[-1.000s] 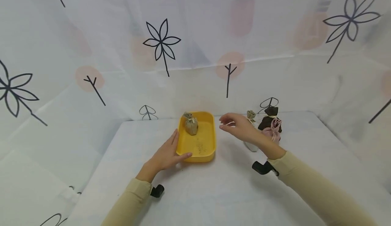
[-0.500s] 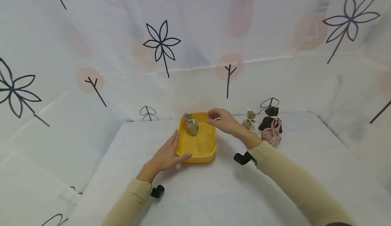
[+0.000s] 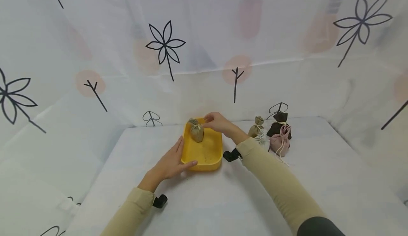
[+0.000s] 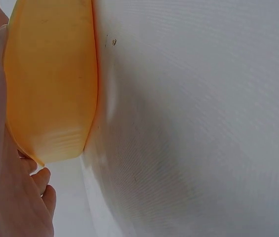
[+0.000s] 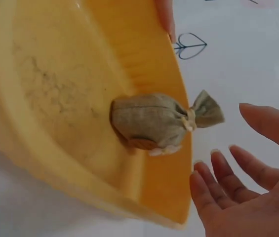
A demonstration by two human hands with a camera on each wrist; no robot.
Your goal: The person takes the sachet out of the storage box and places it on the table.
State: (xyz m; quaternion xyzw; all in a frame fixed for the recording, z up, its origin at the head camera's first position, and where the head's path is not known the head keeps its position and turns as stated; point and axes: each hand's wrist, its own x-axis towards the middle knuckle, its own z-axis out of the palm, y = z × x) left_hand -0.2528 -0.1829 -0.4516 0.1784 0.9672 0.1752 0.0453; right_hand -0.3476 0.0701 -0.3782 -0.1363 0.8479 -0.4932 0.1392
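Note:
A yellow plastic tray (image 3: pixel 208 152) stands on the white-covered table, and an olive-beige drawstring pouch (image 3: pixel 197 134) sits upright at its far left. My left hand (image 3: pixel 169 163) rests against the tray's left side, fingers straight along it and thumb at the front rim. Over the tray's far right part reaches my right hand (image 3: pixel 220 123), close to the pouch's tied neck. The right wrist view shows the right hand (image 5: pixel 248 182) with thumb and fingers spread, apart from the pouch (image 5: pixel 151 118) and holding nothing.
To the right of the tray stand several more pouches: an olive one (image 3: pixel 256 127), a dark brown one (image 3: pixel 278 127), a pink one (image 3: pixel 279 144) with trailing cords, and a whitish one (image 3: pixel 262 139) partly hidden by the sleeve. Patterned white fabric (image 3: pixel 204 44) hangs behind the table.
My right hand has moved left, from beside the pouches at the right to over the tray near its pouch. The left hand stays against the tray.

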